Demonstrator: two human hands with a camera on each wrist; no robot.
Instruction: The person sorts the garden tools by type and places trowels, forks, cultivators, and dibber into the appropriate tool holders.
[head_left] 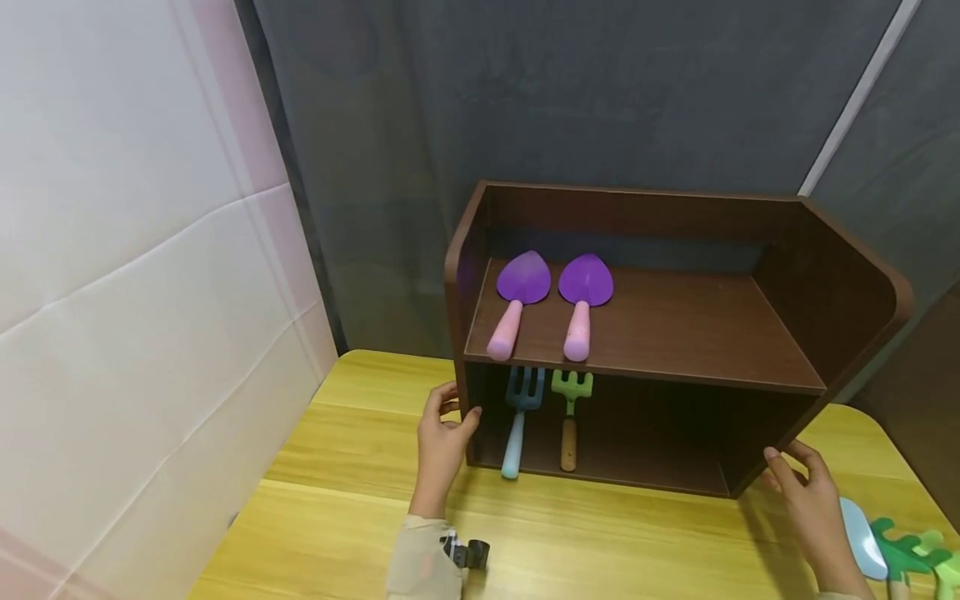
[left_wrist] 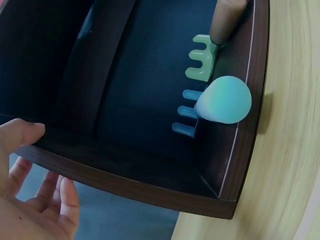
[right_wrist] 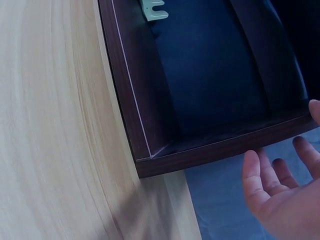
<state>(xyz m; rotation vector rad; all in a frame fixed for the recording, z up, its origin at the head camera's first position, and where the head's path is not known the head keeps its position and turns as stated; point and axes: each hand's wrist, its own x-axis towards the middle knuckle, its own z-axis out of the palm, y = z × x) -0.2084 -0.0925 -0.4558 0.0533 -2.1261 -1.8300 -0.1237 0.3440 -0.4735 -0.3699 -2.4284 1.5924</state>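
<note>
Worktop (head_left: 322,483) of yellow wood meets a dark backdrop (head_left: 360,167). I see two purple trowels (head_left: 586,281) on the upper level of the brown shelf (head_left: 697,321), with a blue fork (head_left: 513,442) and green fork (head_left: 569,442) below. My left hand (head_left: 441,442) and right hand (head_left: 810,504) grip its side edges; both levels extend right, past these tools.

A wide, two-sided grip
Left hand (head_left: 444,435) low at centre, right hand (head_left: 813,504) at lower right, thumbs (left_wrist: 31,132) opposite bent fingers (left_wrist: 69,200).
</note>
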